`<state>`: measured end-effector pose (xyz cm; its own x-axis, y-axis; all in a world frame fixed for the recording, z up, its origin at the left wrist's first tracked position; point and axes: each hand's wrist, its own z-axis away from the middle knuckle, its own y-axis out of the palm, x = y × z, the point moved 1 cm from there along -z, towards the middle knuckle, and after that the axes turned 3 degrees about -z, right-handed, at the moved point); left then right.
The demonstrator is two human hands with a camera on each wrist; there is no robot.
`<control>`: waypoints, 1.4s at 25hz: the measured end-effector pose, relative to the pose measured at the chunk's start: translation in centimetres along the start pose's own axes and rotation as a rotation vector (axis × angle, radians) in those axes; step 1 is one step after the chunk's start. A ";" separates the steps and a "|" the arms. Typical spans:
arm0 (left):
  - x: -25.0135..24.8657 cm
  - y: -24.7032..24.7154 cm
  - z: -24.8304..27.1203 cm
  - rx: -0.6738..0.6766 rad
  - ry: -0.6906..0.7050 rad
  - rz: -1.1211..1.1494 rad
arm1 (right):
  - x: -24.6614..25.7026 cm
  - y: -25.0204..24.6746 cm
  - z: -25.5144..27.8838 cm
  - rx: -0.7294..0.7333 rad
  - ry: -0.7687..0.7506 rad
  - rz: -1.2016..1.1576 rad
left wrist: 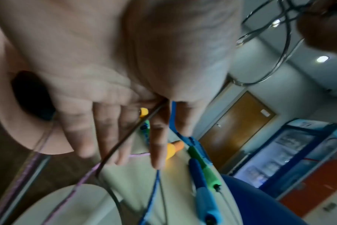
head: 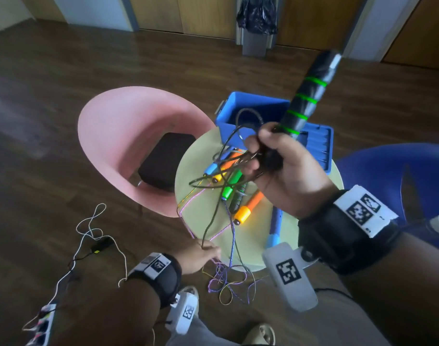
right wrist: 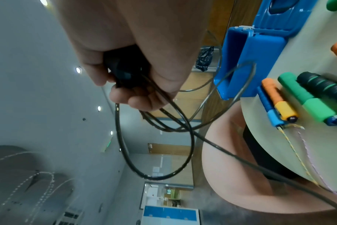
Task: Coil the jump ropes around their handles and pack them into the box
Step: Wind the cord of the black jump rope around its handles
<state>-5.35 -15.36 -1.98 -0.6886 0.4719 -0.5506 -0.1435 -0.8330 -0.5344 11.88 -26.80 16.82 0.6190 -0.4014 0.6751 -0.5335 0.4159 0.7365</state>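
Your right hand [head: 285, 166] grips a black handle [head: 310, 93] with green rings, raised above the table [head: 203, 208] and tilted up and away from you, its top end over the box [head: 241, 113]. The same fist also clamps several loose loops of the black rope [right wrist: 156, 152], which hang below your fingers [right wrist: 137, 99] rather than sitting on the handle. From there the rope runs down to your left hand [head: 201, 253] at the near edge of the table, where it passes between thumb and forefinger; the other fingers [left wrist: 81, 134] are spread and nearly straight. The blue box stands open at the far side of the table, its lid [head: 318, 148] lying flat to the right. Between box and hands lie the other handles: blue [head: 211, 168], orange [head: 246, 211], green [head: 229, 183] and a second black one [right wrist: 321, 86], with thin braided ropes [head: 223, 283] trailing off the near edge. A pink chair [head: 118, 136] stands left of the table
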 end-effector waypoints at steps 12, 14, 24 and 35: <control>-2.6 -8.2 5.7 -0.602 0.239 0.437 | -1.1 -3.8 1.3 -0.038 -0.010 0.883; -4.9 -8.8 7.0 -0.587 0.374 0.375 | -2.6 -4.2 1.2 -0.015 0.053 0.967; -9.5 -8.4 7.4 -0.456 0.530 0.580 | -5.8 -4.8 0.9 0.185 0.392 1.056; 1.7 -1.4 -2.0 -0.239 0.362 0.111 | -1.4 -5.2 1.5 0.122 0.243 0.781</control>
<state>-4.89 -12.83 -3.46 -0.3914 0.4892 -0.7794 0.1146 -0.8145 -0.5688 12.95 -29.66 12.10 0.1439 0.1600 0.9766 -0.9120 0.4046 0.0681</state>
